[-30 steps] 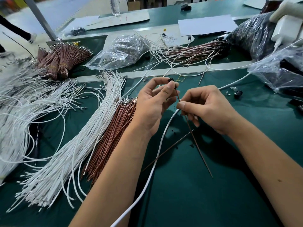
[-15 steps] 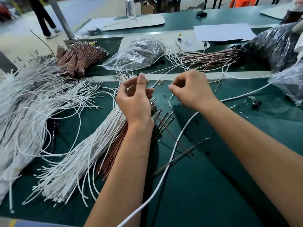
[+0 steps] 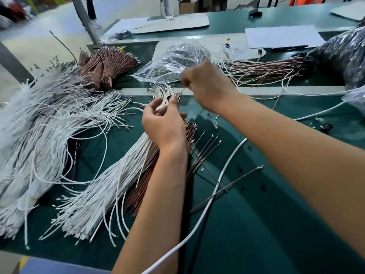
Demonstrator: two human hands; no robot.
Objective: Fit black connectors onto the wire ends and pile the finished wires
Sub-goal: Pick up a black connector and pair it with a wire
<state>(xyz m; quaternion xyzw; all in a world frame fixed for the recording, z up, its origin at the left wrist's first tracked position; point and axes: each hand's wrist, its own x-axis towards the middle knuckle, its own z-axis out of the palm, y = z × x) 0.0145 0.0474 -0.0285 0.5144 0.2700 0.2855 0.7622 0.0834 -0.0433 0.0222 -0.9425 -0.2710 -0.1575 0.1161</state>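
Right hand [image 3: 207, 86] pinches one thin white wire [image 3: 182, 90]; left hand [image 3: 165, 123], fingers curled on the small black connector [image 3: 169, 98], should keep it steady.

matt green table mat [image 3: 266, 224], glossy plastic bag [image 3: 169, 64]

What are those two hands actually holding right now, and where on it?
The right hand pinches a thin wire near its far end. The left hand has curled fingers with something small and dark at the thumb tip; what it is cannot be told.
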